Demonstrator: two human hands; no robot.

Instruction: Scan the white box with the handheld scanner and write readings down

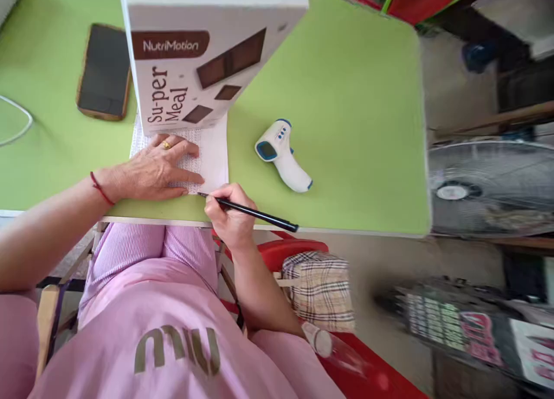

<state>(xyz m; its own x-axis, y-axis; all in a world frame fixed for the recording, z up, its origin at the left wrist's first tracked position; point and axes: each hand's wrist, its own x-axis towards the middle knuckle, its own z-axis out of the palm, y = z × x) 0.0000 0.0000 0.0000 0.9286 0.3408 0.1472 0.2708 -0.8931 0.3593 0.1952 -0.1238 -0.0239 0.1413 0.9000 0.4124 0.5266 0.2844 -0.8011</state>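
Observation:
My left hand (162,167) lies flat on a sheet of paper (215,151) filled with small handwriting, its fingers spread. In my right hand (232,214) is a black pen (259,214), pinched between thumb and fingers, its tip at the paper's lower edge close to my left fingertips. A white box (173,47) marked "NutriMotion Su-per Meal" stands upright just beyond my left hand and hides the far part of the paper. To the right of the paper, apart from both hands, a white and blue infrared thermometer (283,157) rests on the green table (359,128).
A phone (105,70) in a brown case lies left of the box, with a white cable (26,128) further left. Below the table's front edge are a red chair (294,249), a plaid bag (322,289) and a plastic bottle (329,347). A fan (489,185) stands at the right.

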